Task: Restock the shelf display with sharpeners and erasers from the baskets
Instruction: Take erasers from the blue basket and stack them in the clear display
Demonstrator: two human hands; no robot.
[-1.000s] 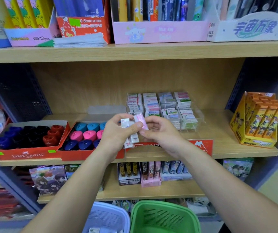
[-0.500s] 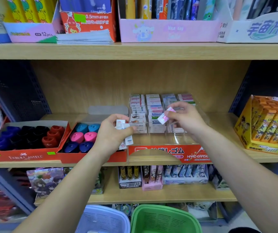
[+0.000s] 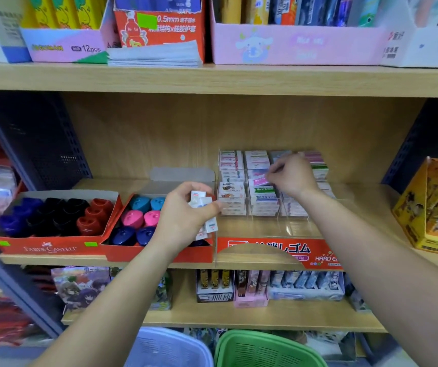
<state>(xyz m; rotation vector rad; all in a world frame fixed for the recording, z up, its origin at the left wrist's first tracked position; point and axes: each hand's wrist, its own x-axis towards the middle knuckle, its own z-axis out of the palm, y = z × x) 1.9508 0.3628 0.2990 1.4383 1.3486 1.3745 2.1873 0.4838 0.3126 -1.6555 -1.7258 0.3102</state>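
Restocking is partway done at a wooden shelf. At nine o'clock, two red sharpener boxes (image 3: 48,247) look nearly full. At seven o'clock, close to centre, the left hand (image 3: 186,215) grips a small stack of white erasers (image 3: 204,207), fingers curled round them. At three o'clock the right hand (image 3: 289,176), arm stretched forward, pinches a pink eraser (image 3: 258,180) at the second column of the clear case (image 3: 278,229); the case's back rows are stacked, its front bare. At six o'clock sit a lilac basket (image 3: 170,348) and a green basket (image 3: 265,350), their contents hidden. The held erasers, at least, remain to be placed.
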